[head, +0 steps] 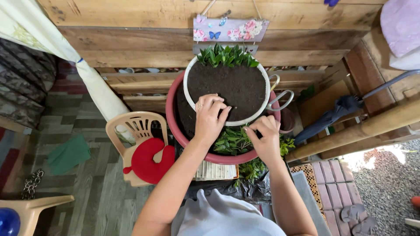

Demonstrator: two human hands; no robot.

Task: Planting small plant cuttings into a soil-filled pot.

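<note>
A white round pot (pixel 187 94) full of dark soil (pixel 232 85) sits inside a wider red basin (pixel 173 118). Small green plants (pixel 225 56) grow along the pot's far rim. My left hand (pixel 209 118) rests on the pot's near rim, fingertips pressed into the soil. My right hand (pixel 264 137) hovers over the basin's near side, fingers pinched together by leafy green cuttings (pixel 232 142). Whether it grips a stem is unclear.
A beige plastic chair (pixel 138 131) with a red cushion (pixel 148 159) stands left of the basin. Scissors (pixel 280 98) lie at the pot's right edge. A wooden plank wall (pixel 131 39) is behind. A folded dark umbrella (pixel 332 116) and sandals (pixel 356 218) are on the right.
</note>
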